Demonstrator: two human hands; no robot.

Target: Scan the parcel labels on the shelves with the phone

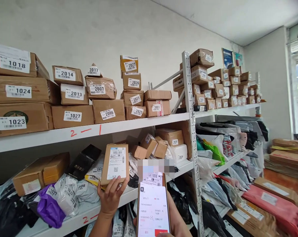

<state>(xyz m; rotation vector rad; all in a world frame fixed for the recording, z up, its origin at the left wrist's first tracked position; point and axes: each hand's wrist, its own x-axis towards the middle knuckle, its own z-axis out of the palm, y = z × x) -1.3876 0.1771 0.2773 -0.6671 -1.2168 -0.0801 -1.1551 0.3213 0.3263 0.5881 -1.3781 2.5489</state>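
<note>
My left hand (111, 197) is raised in front of the middle shelf with its fingers closed on the bottom edge of a flat cardboard parcel (115, 163), held upright with its white shipping label facing me. My right hand (175, 221) is low at the bottom of the view and holds a phone (153, 208) upright; its lit screen shows a list and a red button. Only the wrist and a little of the palm show behind the phone. The parcel and the phone are side by side, a short gap apart.
A white metal shelf rack (190, 108) carries numbered cardboard boxes (72, 116) on the top board, marked 2-1 in red. Soft bagged parcels (65, 194) and small boxes fill the middle board. A second rack (228, 107) to the right holds more boxes and bags. Flat cartons (284, 158) are stacked at the far right.
</note>
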